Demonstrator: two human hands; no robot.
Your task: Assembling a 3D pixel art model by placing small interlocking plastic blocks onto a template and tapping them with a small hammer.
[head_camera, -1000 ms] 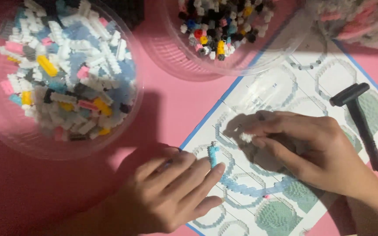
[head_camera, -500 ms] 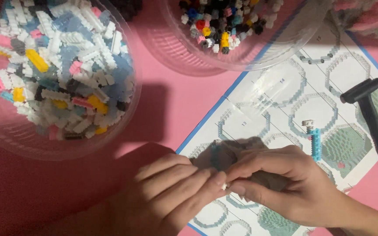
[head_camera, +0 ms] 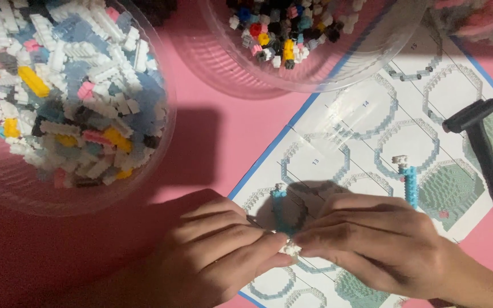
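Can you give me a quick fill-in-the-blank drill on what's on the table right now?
1. The left hand and right hand meet over a small ____ brick piece.
2. The tabletop is ____.
3. The black tool lies on the instruction sheet, to the ____ of the standing blue brick column.
4. The big clear bowl at the left holds mostly white and ____ bricks.

Missing words: white; pink; right; blue
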